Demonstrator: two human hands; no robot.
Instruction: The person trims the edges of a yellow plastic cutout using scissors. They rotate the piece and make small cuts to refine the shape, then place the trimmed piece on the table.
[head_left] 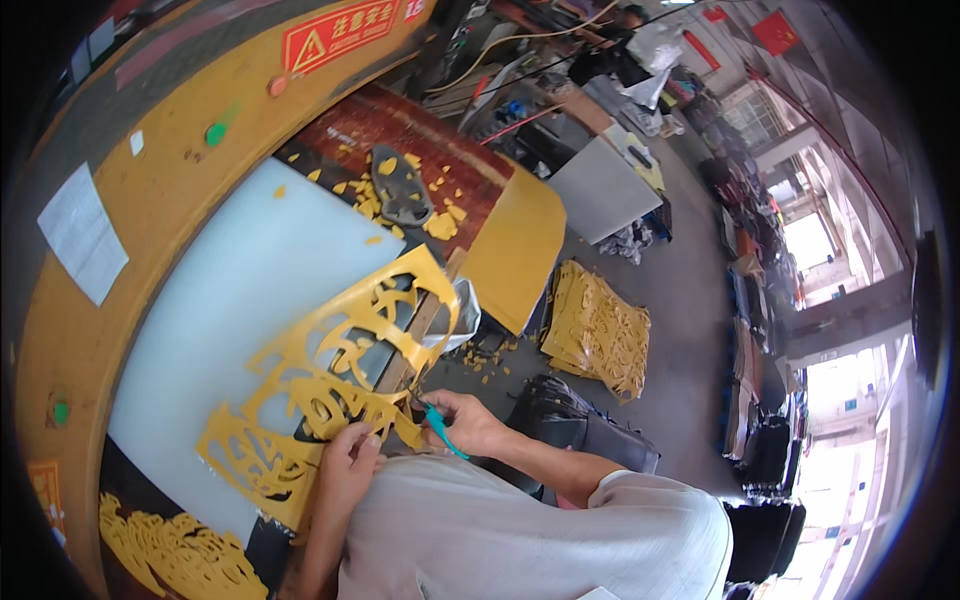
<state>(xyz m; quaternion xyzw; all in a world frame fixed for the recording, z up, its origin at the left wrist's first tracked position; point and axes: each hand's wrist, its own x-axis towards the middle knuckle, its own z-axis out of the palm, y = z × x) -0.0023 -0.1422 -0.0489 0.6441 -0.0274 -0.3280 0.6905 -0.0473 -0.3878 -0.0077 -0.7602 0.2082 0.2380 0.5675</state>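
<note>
A yellow sheet (345,300) punched full of curved holes lies across the near edge of a white cutting board (200,300) and hangs over toward my lap. My left hand (350,465) pinches its near edge, thumb and fingers closed. In my right hand (470,425) is a pair of scissors (440,430) with teal handles, fingers wrapped round them. The dark blades point at the sheet's right edge, beside a small hanging strip of it. Whether they are closed on the material is too small to tell.
A yellow machine beam (190,160) with buttons spans the left. Behind the board lie a grey metal die (400,190) and yellow scraps (442,225). A plain yellow sheet (515,250), stacked punched sheets (597,330), a black seat (580,435) and yellow cut pieces (180,550) surround me.
</note>
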